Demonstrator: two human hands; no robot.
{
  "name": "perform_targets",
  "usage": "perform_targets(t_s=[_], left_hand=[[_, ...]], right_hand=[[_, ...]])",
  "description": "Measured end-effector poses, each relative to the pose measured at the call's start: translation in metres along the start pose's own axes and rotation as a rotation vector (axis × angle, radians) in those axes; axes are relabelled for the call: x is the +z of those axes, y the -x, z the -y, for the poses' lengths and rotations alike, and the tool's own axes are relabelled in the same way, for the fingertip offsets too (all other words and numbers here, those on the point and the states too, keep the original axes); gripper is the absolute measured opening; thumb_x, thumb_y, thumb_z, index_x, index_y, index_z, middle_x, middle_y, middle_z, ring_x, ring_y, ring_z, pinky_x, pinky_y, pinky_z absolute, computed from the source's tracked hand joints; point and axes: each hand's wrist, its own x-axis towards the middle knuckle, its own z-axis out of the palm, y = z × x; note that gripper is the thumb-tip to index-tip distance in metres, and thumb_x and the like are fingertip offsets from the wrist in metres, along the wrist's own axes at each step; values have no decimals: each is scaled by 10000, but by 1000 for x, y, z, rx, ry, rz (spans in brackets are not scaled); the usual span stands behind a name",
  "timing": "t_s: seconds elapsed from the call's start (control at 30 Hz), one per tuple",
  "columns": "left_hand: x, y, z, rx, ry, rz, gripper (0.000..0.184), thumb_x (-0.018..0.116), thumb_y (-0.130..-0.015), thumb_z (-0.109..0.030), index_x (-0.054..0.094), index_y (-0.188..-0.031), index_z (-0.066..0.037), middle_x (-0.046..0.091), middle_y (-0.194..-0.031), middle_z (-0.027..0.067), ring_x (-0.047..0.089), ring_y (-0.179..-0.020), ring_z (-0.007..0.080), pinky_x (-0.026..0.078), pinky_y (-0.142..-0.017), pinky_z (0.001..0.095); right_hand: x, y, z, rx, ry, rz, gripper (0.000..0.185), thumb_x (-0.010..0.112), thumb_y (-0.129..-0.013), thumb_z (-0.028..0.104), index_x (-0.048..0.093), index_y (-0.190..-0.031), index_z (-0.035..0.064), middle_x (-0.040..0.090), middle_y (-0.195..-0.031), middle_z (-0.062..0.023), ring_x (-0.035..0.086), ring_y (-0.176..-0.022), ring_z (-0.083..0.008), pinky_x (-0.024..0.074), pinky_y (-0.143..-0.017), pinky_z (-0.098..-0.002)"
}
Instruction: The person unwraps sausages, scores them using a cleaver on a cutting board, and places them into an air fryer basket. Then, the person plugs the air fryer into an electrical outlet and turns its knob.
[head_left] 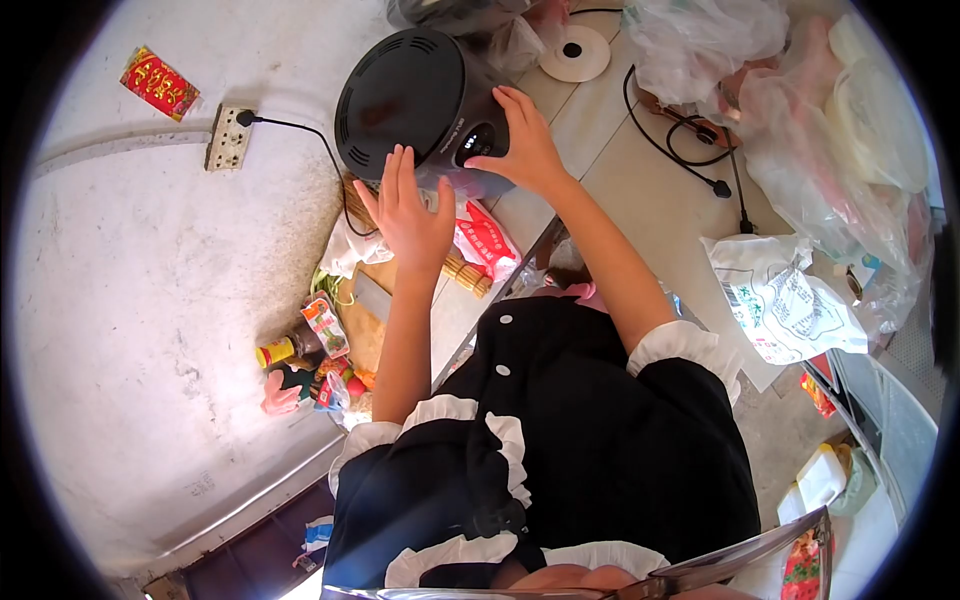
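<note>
A black round appliance (400, 95), which looks like an air fryer, stands at the top of the view with vent slots on its lid. On its side is a small control panel (477, 143) with lit marks. My right hand (527, 145) lies along the appliance's side, fingers stretched out, its thumb at the panel. My left hand (413, 212) is raised before the lid's near edge, fingers spread and holding nothing; whether its fingertips touch the appliance I cannot tell. A black power cord (325, 140) runs left to a plug in the wall socket (229, 138).
Below my left hand are a red-and-white packet (486, 240), a bundle of thin sticks (466, 274) and a yellow-capped bottle (285, 348). Plastic bags (810, 120) and a white printed bag (785, 300) lie to the right, near a loose black cable (665, 150). A white disc (578, 55) sits behind.
</note>
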Motion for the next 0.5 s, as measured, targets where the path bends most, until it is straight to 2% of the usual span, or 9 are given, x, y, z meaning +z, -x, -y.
perform_targets(t_s=[0.5], left_hand=[[2, 0, 0, -17, 12, -10, 497, 636, -772, -208, 533, -1219, -15, 556, -1257, 146, 512, -1194, 305, 148, -1096, 572]], right_hand=[[0, -1, 1, 9, -21, 1, 1000, 851, -562, 397, 362, -1355, 34, 366, -1381, -141, 383, -1264, -338, 320, -1042, -429]])
